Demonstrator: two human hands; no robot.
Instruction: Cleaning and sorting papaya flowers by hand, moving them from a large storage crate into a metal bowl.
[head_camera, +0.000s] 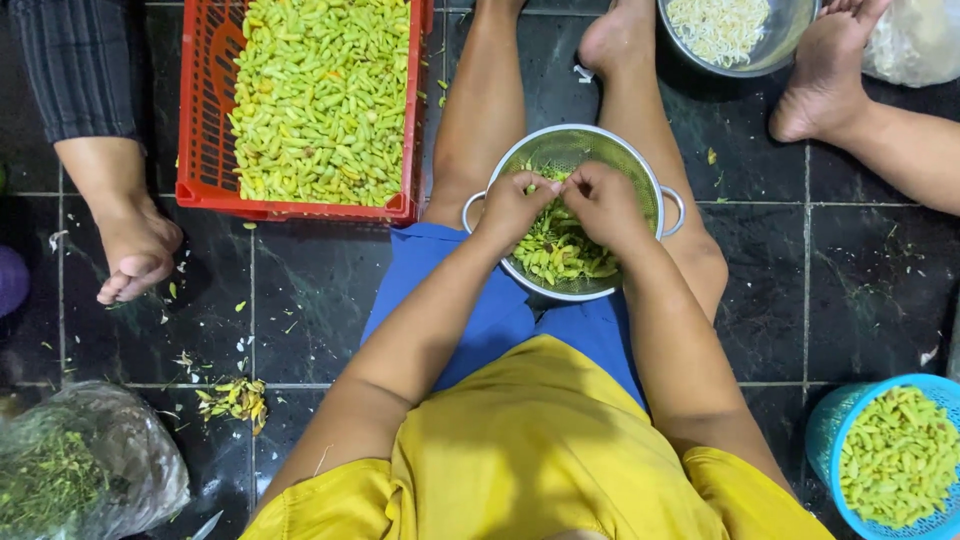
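Note:
I sit on a dark tiled floor with a steel colander (640, 170) resting between my knees. It holds a heap of small green flower buds (560, 250). My left hand (512, 205) and my right hand (602, 200) meet above the colander, fingertips pinched together on a single green bud (558, 183) between them. Both hands hover over the heap, close to the colander's far rim.
A red plastic crate (200, 120) full of green buds stands at the upper left. A blue basket (830, 430) of buds sits at the lower right. A steel bowl (790, 50) of pale strands is at the top right. Other people's feet (135, 250) rest nearby. A plastic bag (90, 470) of green scraps lies lower left.

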